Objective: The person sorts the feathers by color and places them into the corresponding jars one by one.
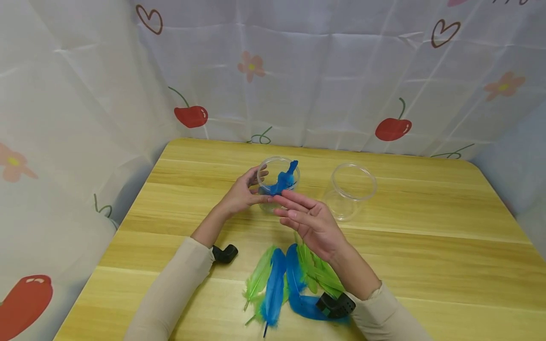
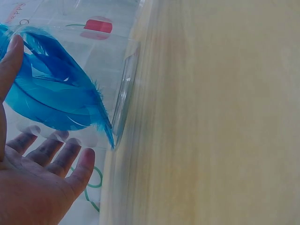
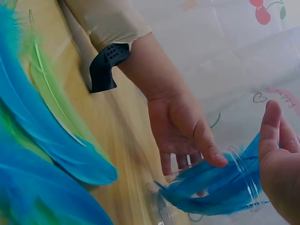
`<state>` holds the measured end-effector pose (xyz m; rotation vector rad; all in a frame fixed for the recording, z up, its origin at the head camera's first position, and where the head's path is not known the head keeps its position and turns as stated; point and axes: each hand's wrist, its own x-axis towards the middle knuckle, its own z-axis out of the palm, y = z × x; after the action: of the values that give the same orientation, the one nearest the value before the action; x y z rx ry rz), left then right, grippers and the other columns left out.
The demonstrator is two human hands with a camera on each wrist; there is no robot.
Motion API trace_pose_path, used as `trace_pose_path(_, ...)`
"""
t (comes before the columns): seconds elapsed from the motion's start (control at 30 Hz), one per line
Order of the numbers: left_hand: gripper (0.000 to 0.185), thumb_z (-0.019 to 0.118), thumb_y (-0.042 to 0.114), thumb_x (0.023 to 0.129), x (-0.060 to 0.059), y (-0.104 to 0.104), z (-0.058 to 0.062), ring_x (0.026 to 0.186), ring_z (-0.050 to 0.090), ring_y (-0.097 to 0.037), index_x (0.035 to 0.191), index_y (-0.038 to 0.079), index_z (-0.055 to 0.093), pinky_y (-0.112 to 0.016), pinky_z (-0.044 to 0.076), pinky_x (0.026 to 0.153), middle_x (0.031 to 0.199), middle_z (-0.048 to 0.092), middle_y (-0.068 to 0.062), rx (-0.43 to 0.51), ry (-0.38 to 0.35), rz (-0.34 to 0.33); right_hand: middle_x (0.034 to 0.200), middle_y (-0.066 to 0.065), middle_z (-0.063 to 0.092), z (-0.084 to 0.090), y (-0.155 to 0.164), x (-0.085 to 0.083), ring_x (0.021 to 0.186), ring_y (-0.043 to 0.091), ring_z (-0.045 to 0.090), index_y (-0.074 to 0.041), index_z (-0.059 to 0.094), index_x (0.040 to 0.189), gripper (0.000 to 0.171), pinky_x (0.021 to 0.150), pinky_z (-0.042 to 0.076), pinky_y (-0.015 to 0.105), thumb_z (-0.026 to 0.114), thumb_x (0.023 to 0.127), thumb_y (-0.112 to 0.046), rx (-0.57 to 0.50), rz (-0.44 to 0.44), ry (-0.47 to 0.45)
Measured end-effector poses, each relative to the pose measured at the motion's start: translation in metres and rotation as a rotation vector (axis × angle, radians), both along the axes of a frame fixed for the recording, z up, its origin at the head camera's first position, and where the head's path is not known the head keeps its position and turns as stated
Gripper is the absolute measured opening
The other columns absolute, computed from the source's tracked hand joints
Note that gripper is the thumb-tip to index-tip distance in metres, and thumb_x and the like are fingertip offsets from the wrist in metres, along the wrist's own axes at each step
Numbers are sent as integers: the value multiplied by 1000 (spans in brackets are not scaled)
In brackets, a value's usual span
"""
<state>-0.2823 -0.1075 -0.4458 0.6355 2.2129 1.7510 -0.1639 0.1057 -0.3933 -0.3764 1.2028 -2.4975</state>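
Observation:
My left hand [image 1: 241, 195] holds a clear plastic jar [image 1: 271, 173], thumb on the near side and fingers on the far side. Inside the jar lie blue feathers [image 1: 285, 181], one tip sticking up past the rim; in the left wrist view the blue feathers [image 2: 61, 101] are bent against the wall. Beside the jar's mouth is my right hand [image 1: 315, 225], fingers extended and nothing held. The right wrist view has the right hand [image 3: 283, 173] near the rim and the left hand [image 3: 180, 122] around the jar's side.
Another clear jar [image 1: 341, 208] stands to the right. Loose green feathers [image 1: 320, 272] and blue feathers [image 1: 275, 284] lie on the wooden table [image 1: 426, 265] under my right forearm. A patterned curtain [image 1: 315, 85] hangs behind the table.

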Motion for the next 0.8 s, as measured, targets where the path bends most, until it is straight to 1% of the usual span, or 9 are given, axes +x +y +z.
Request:
trace_pose_path(0.1, 88, 80, 9, 84, -1, 1, 0, 139, 39, -34, 154, 7, 29, -50, 34, 111, 153, 39, -18, 4, -12, 4, 114, 6, 72, -4, 3, 1, 94, 17, 71, -7, 70, 121, 25, 84, 56, 27, 65, 96, -6, 50, 9, 33)
trace_pose_path(0.17, 88, 81, 10, 83, -1, 1, -1, 139, 39, -34, 154, 7, 29, -49, 34, 111, 153, 39, -18, 2, -15, 7, 107, 4, 74, -6, 6, 2, 89, 15, 71, -10, 73, 115, 21, 80, 56, 26, 61, 98, -6, 88, 5, 36)
trace_pose_path(0.33, 89, 82, 11, 82, -2, 1, -2, 139, 39, -34, 154, 7, 31, -50, 35, 111, 153, 40, -17, -6, -13, 17, 95, 2, 75, -10, 14, 4, 80, 12, 68, -15, 76, 104, 28, 71, 55, 21, 51, 102, -4, 156, -27, -10)
trace_pose_path(0.43, 89, 82, 11, 82, -1, 1, -1, 138, 40, -35, 154, 7, 31, -50, 35, 111, 152, 40, -17, -10, -11, 21, 92, 1, 74, -11, 18, 3, 77, 12, 66, -15, 76, 102, 29, 67, 54, 21, 49, 102, -5, 180, -36, -43)
trace_pose_path(0.57, 89, 83, 12, 82, 0, 0, 0, 138, 40, -35, 154, 7, 31, -50, 36, 111, 153, 40, -17, -14, -12, 23, 89, 2, 73, -14, 21, 2, 74, 11, 64, -14, 75, 99, 27, 65, 53, 20, 50, 102, -5, 220, -42, -63)
trace_pose_path(0.63, 89, 82, 12, 82, 0, 0, -1, 139, 39, -34, 154, 8, 30, -50, 35, 111, 153, 40, -17, -16, -15, 23, 88, 2, 73, -16, 21, 1, 72, 11, 63, -14, 75, 98, 26, 64, 52, 20, 52, 101, -4, 268, -55, -68)
trace_pose_path(0.73, 89, 82, 12, 82, 0, 0, 0, 139, 39, -34, 154, 8, 31, -49, 35, 111, 153, 40, -16, -20, -14, 24, 88, 3, 73, -20, 21, 0, 70, 12, 62, -12, 75, 99, 19, 64, 52, 21, 57, 100, -6, 387, -80, -87)
trace_pose_path(0.8, 89, 82, 13, 82, 0, 1, 0, 139, 40, -33, 154, 9, 31, -49, 36, 111, 152, 41, -15, -25, -13, 27, 89, 3, 73, -24, 21, -2, 70, 14, 60, -4, 72, 104, 15, 65, 53, 22, 59, 99, -8, 478, -84, -89)
